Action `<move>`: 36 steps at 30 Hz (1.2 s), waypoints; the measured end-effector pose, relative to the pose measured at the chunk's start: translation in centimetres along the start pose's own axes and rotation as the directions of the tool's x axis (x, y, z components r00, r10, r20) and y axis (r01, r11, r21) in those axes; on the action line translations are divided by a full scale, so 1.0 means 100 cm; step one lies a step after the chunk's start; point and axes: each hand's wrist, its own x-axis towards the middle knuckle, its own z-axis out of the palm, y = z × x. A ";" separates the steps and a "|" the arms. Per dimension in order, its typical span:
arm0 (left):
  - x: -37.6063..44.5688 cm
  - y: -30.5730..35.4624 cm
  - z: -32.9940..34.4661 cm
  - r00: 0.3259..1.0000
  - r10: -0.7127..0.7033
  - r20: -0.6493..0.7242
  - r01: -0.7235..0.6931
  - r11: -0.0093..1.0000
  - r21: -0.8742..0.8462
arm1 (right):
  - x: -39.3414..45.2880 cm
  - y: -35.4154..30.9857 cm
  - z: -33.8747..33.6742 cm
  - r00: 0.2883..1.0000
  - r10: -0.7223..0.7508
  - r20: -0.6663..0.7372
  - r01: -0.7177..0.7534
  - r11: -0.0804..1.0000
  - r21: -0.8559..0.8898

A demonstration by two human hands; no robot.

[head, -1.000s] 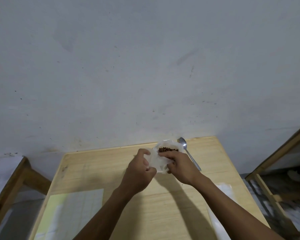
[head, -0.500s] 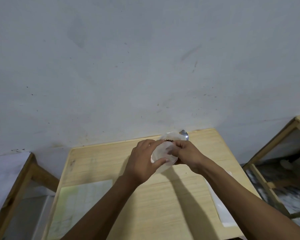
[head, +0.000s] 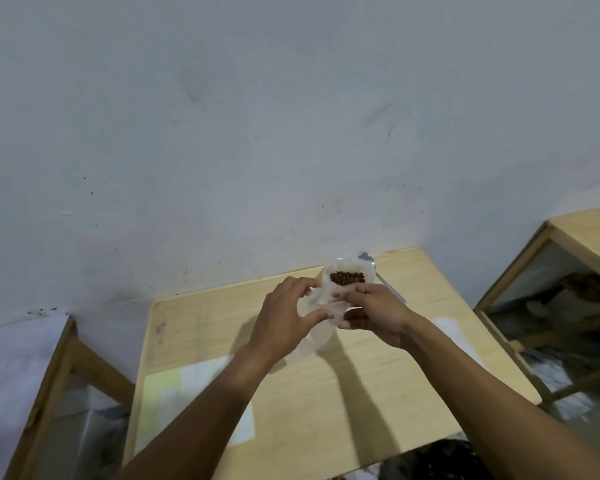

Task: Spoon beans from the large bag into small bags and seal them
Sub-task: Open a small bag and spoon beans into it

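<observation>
Small bag (head: 321, 320) pinched btwn left hand (head: 284, 323) & right hand (head: 378, 315), large bag (head: 347, 276) just behind.

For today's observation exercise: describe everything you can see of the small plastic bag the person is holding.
The small plastic bag is thin, translucent, whitish film, crumpled and held above the wooden table. The left hand pinches its left side between thumb and fingers; the right hand grips its right side. Its lower end hangs loose below the left hand. Whether its mouth is open or sealed cannot be told. Just behind it stands the large bag with brown beans.
</observation>
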 end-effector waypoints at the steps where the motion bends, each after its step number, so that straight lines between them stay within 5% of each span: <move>1: 0.001 0.000 -0.001 1.000 -0.005 -0.013 0.005 1.000 -0.020 | -0.002 -0.001 -0.002 1.000 0.002 0.030 -0.003 0.999 0.039; 3: 0.004 -0.002 -0.002 0.999 -0.025 -0.035 0.024 0.999 -0.029 | 0.001 0.001 -0.010 1.000 -0.017 -0.008 0.018 0.995 0.101; 5: 0.008 -0.006 -0.001 0.997 -0.059 -0.041 0.058 0.998 -0.029 | 0.015 0.007 -0.026 0.975 -0.049 -0.215 0.072 0.992 0.103; 8: 0.018 -0.012 0.007 0.993 -0.115 -0.030 0.114 0.993 -0.039 | 0.048 0.023 -0.063 0.832 -0.089 -0.547 0.082 0.996 -0.037; 10: 0.028 -0.017 0.014 0.989 -0.146 -0.028 0.145 0.989 -0.026 | 0.068 0.032 -0.086 0.764 -0.126 -0.633 -0.018 0.976 -0.216; 15: 0.058 -0.023 0.035 0.981 -0.196 -0.013 0.196 0.981 -0.003 | 0.111 0.043 -0.124 0.788 -0.201 -0.581 -0.216 0.795 -0.567; 20: 0.079 -0.037 0.055 0.983 -0.184 -0.029 0.185 0.981 0.056 | 0.155 0.042 -0.146 0.858 -0.231 -0.459 -0.228 0.631 -0.742; 26: 0.093 -0.044 0.060 0.960 -0.280 -0.012 0.280 0.954 0.108 | 0.190 0.041 -0.151 0.859 -0.237 -0.455 -0.340 0.401 -0.851; 32: 0.101 -0.050 0.068 0.949 -0.314 -0.002 0.312 0.942 0.125 | 0.208 0.047 -0.158 0.833 -0.078 -0.548 -0.427 0.539 -0.726; 36: 0.104 -0.053 0.072 0.943 -0.332 0.006 0.327 0.933 0.148 | 0.198 0.046 -0.169 0.811 -0.121 -0.572 -0.302 0.751 -0.587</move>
